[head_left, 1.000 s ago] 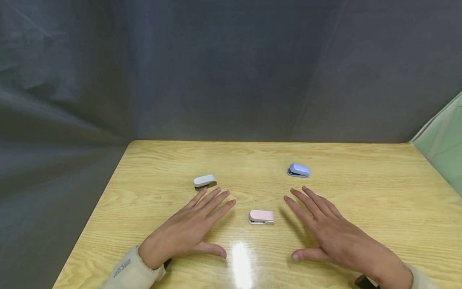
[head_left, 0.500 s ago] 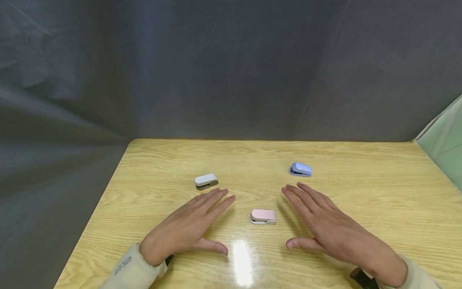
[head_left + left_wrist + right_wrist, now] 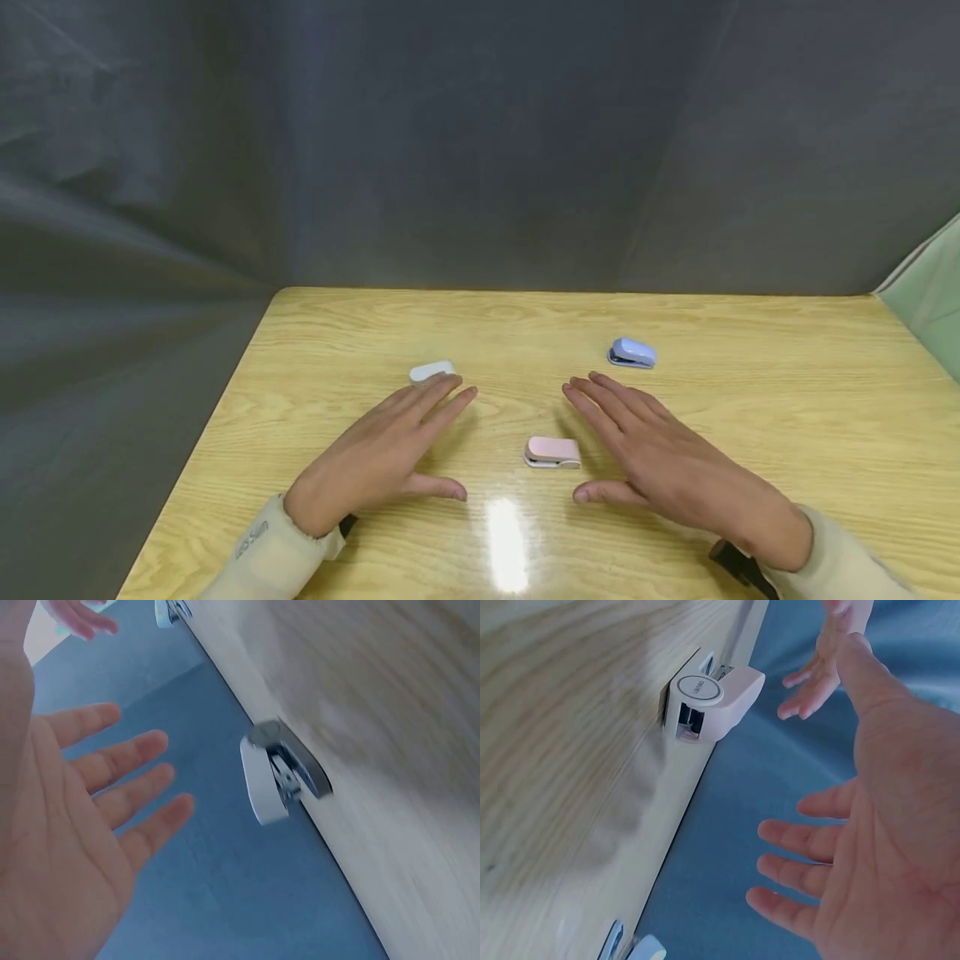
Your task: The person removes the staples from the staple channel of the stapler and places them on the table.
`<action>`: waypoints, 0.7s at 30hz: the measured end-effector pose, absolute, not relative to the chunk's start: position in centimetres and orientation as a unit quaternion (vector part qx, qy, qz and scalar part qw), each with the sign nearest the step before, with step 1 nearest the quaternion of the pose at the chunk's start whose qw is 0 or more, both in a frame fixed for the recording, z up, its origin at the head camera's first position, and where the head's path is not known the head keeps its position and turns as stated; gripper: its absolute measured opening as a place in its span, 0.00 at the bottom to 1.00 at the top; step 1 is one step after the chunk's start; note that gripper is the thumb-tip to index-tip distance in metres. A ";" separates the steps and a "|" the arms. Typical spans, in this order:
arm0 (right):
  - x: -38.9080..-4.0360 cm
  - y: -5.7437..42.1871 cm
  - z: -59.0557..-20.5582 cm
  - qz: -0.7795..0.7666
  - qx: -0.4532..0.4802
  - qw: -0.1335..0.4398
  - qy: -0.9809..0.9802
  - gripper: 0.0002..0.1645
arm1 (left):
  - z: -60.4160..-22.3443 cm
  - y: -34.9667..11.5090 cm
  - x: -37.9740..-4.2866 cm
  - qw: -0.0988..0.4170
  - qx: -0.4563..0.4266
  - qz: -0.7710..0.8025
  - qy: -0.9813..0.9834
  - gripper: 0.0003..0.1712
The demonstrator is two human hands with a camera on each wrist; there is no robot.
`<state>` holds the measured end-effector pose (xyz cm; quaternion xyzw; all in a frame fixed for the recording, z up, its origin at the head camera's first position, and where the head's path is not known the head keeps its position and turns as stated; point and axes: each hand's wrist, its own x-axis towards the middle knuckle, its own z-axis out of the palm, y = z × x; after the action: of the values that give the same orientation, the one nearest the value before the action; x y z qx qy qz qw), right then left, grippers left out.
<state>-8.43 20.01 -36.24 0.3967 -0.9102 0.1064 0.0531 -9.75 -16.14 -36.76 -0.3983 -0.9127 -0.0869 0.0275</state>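
Observation:
Three small staplers lie on the wooden table (image 3: 337, 333). The white stapler (image 3: 430, 371), with a grey base, is partly hidden behind the fingertips of my left hand (image 3: 378, 458). Between the two hands sits the pink stapler (image 3: 552, 451). Farther back on the right is the blue stapler (image 3: 632, 352). My right hand (image 3: 660, 454) hovers just right of the pink stapler, fingers extended and thumb apart. Neither hand holds anything. In the left wrist view the white stapler (image 3: 274, 772) stands apart from the fingers; the right wrist view shows the pink stapler (image 3: 709, 697) clear of the fingertips.
A dark sheet (image 3: 480, 150) hangs behind the table and along its left side. Pale green floor (image 3: 937, 283) shows at the far right. Bright light reflects off the tabletop near the front. Each wrist wears a dark strapped device (image 3: 738, 567) under a beige sleeve.
Both hands have shifted forward, the right one also moving left toward the pink stapler. The left fingertips now cover part of the white stapler. The staplers stay in place as the view shifts slightly.

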 end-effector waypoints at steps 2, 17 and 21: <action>-8.6 19.7 -36.2 0.110 0.400 0.042 -0.909 0.59 | -36.6 -16.5 -9.8 0.036 -0.395 -0.088 -0.914 0.59; -12.2 17.7 -35.5 0.151 0.425 0.006 -0.893 0.54 | -36.2 -18.9 -12.3 0.026 -0.339 -0.114 -0.934 0.54; -13.6 17.2 -35.6 0.167 0.433 0.001 -0.886 0.50 | -36.4 -19.7 -13.1 0.018 -0.320 -0.121 -0.940 0.53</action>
<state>-13.62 17.17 -35.58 0.4326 -0.8859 0.1672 0.0008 -13.07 -19.67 -36.39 -0.3198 -0.9396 -0.1206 0.0179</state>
